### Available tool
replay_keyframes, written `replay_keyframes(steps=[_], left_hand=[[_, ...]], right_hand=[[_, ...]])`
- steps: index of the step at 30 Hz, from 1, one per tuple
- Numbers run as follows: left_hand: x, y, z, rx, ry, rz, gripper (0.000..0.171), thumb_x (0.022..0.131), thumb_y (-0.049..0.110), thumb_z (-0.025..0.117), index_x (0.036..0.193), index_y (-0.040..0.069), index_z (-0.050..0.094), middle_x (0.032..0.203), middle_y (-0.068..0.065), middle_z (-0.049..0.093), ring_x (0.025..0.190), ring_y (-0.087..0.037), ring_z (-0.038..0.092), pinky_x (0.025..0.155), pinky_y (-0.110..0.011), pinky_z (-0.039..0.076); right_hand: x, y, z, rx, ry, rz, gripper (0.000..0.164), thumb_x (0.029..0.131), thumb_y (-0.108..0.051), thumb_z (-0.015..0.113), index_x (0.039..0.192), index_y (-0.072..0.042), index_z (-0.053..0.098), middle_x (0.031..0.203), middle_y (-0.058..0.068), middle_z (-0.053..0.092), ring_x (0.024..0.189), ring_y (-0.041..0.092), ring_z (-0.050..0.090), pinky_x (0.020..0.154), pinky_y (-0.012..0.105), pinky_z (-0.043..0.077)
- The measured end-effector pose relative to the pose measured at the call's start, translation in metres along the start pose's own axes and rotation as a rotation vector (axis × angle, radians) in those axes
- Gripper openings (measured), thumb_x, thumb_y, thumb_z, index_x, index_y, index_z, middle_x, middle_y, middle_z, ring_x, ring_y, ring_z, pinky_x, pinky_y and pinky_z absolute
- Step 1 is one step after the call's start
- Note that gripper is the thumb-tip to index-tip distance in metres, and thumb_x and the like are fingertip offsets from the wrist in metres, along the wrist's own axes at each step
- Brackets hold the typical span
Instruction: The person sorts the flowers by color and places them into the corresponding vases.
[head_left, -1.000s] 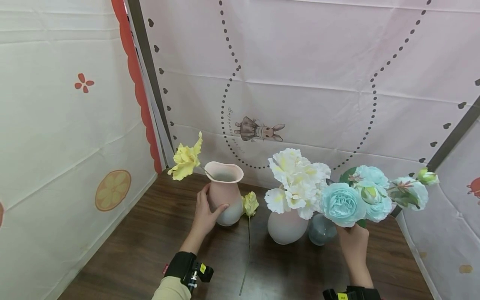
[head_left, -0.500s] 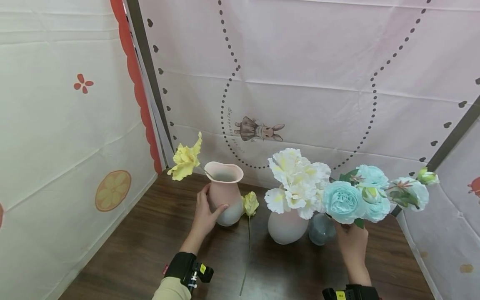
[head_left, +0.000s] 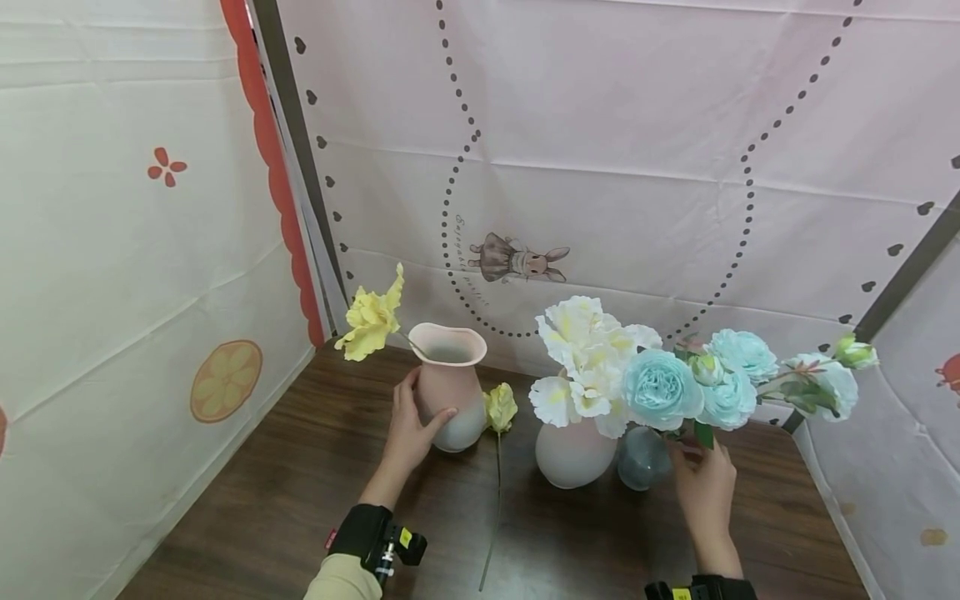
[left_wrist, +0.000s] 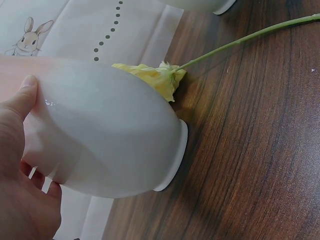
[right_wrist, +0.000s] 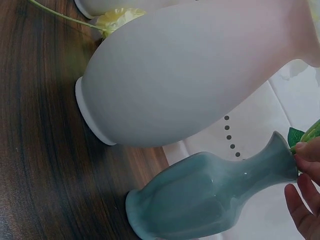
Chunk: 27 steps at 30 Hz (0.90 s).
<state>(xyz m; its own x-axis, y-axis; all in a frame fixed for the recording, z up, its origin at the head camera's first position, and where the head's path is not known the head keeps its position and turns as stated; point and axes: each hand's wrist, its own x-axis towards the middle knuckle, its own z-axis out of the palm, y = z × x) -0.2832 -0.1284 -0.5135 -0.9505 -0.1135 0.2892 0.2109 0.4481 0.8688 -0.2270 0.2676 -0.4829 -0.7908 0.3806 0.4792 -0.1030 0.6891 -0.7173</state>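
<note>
A pink-and-white vase (head_left: 452, 396) stands at left with a yellow flower (head_left: 371, 321) leaning from its mouth. My left hand (head_left: 414, 429) grips its side, thumb in front. A second yellow flower (head_left: 500, 408) lies beside it on the table. At right, a small teal vase (head_left: 643, 460) stands upright; its neck shows in the right wrist view. My right hand (head_left: 707, 483) is at its rim, thumb and finger pinching the green stem of a light-blue flower spray (head_left: 663, 390). Another light-blue flower (head_left: 821, 387) with a bud leans right; its stem's base is hidden.
Between the two hands stands another pink-and-white vase (head_left: 573, 457) full of white flowers (head_left: 588, 358), close beside the teal vase. White printed cloth (head_left: 630, 100) walls the dark wooden table (head_left: 300, 517) at the back and sides.
The light-blue spray in my right hand has shifted left and turned, its large bloom now in front of the white flowers. My right fingers have shifted slightly. The left hand has not moved.
</note>
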Motion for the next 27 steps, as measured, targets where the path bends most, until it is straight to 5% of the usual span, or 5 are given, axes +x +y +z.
replay_keyframes(steps=[9, 12, 16, 22, 27], left_hand=[[0.0005, 0.0004, 0.0003, 0.007, -0.001, -0.002, 0.094, 0.088, 0.028, 0.078, 0.156, 0.006, 0.017, 0.155, -0.022, 0.025, 0.146, -0.037, 0.028, 0.121, -0.056, 0.026], [0.0000, 0.0005, 0.0003, 0.008, 0.001, 0.003, 0.094, 0.088, 0.028, 0.078, 0.156, 0.005, 0.017, 0.154, -0.023, 0.025, 0.146, -0.038, 0.028, 0.121, -0.056, 0.026], [-0.0004, 0.0001, 0.0004, 0.008, 0.001, 0.004, 0.094, 0.088, 0.028, 0.077, 0.156, 0.005, 0.017, 0.154, -0.022, 0.025, 0.146, -0.038, 0.028, 0.121, -0.056, 0.026], [-0.0012, 0.0001, 0.0005, 0.007, 0.001, 0.006, 0.094, 0.088, 0.028, 0.077, 0.156, 0.005, 0.017, 0.154, -0.022, 0.025, 0.146, -0.037, 0.028, 0.121, -0.056, 0.026], [-0.0006, -0.0003, 0.0008, 0.007, -0.002, 0.005, 0.093, 0.089, 0.030, 0.076, 0.156, 0.005, 0.017, 0.154, -0.022, 0.025, 0.146, -0.037, 0.028, 0.121, -0.056, 0.026]], right_hand=[[-0.0023, -0.0001, -0.0004, 0.026, 0.017, -0.006, 0.026, 0.092, 0.001, 0.064, 0.118, 0.004, 0.062, 0.104, 0.025, 0.067, 0.098, 0.040, 0.068, 0.083, 0.056, 0.057], [-0.0032, -0.0009, -0.0012, 0.025, 0.016, 0.003, 0.026, 0.093, 0.001, 0.065, 0.119, 0.002, 0.062, 0.105, 0.022, 0.068, 0.098, 0.036, 0.068, 0.080, 0.030, 0.061], [-0.0048, -0.0011, -0.0018, 0.037, 0.017, 0.005, 0.028, 0.093, -0.001, 0.066, 0.121, 0.000, 0.062, 0.107, 0.020, 0.069, 0.097, 0.029, 0.067, 0.072, -0.005, 0.039], [-0.0074, 0.0006, -0.0019, 0.036, 0.034, 0.014, 0.028, 0.092, -0.002, 0.068, 0.119, -0.001, 0.063, 0.107, 0.017, 0.070, 0.087, -0.013, 0.052, 0.071, -0.003, 0.042], [-0.0098, 0.0012, -0.0020, 0.033, 0.045, 0.039, 0.026, 0.092, -0.003, 0.067, 0.118, 0.000, 0.062, 0.111, 0.017, 0.070, 0.086, -0.018, 0.047, 0.072, 0.002, 0.047]])
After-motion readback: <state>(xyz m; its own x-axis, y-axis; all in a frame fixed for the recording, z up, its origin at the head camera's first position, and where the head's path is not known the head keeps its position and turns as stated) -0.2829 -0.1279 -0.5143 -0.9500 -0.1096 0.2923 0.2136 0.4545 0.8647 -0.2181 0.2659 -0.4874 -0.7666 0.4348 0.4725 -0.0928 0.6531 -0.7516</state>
